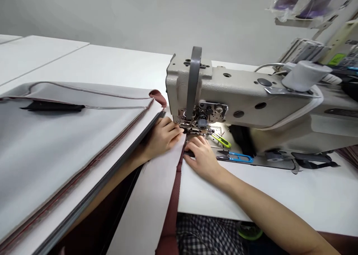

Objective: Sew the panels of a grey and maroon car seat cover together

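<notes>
A sewing machine (223,94) stands in front of me. Under its presser foot runs the edge of a long pale panel (156,184), with a maroon fabric strip (173,199) along its right side. My left hand (165,137) reaches beneath the folded grey cover (64,143) and grips the panel close to the foot, fingers curled. On the other side, my right hand (201,156) is closed at the maroon strip, with thumb and fingertips at its edge. The fingertips' exact contact with the material is partly hidden.
Yellow-green thread snips (222,140) and blue thread snips (237,157) lie on the machine bed right of my hands. A white thread cone (303,76) is on the machine arm. The white table (201,195) extends around, and a grey wall (125,20) is behind.
</notes>
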The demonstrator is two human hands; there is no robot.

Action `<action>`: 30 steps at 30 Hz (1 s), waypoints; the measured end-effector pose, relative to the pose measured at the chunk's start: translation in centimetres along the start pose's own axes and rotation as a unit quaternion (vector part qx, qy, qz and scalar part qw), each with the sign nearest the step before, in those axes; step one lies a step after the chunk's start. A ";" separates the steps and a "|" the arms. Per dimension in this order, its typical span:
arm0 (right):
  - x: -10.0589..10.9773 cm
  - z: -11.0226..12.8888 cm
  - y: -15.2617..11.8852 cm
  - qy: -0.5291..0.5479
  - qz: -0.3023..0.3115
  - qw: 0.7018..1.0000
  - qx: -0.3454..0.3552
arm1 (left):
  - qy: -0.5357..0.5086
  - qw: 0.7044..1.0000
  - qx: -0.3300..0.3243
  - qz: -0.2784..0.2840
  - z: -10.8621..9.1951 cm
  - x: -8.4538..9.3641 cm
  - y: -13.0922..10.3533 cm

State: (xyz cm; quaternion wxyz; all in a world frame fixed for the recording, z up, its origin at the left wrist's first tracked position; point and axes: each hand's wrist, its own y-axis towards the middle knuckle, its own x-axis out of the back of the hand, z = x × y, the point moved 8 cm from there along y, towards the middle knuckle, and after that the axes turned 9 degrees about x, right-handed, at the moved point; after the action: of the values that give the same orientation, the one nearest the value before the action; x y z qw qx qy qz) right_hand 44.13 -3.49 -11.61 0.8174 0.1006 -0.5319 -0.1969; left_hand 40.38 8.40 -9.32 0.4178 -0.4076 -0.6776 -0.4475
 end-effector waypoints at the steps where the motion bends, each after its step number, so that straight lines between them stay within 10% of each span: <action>1: -0.2 0.4 -0.2 -0.012 0.011 1.000 0.013 | -0.004 0.999 0.039 0.021 0.2 -0.1 0.1; 6: -0.6 3.2 -2.5 -0.049 0.037 0.996 0.059 | 0.005 0.975 0.182 0.124 -0.5 -0.9 -0.6; 13: -0.5 8.4 -6.0 -0.129 0.061 0.974 0.174 | 0.059 0.943 0.221 0.243 -3.6 -0.1 -2.3; 23: -1.7 13.0 -9.5 -0.080 0.062 0.943 0.317 | 0.092 0.965 0.170 0.179 -6.0 2.2 -11.8; 30: -1.3 11.5 -9.1 -0.010 0.036 0.962 0.269 | 0.145 0.954 0.144 0.220 -6.7 2.1 -12.3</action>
State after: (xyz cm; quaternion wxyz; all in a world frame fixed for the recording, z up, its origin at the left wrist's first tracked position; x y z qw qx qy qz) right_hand 31.24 -10.62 -11.32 0.7616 0.2957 -0.5765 -0.0176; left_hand 29.69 -0.88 -8.92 0.6536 -0.4130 -0.5606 -0.2967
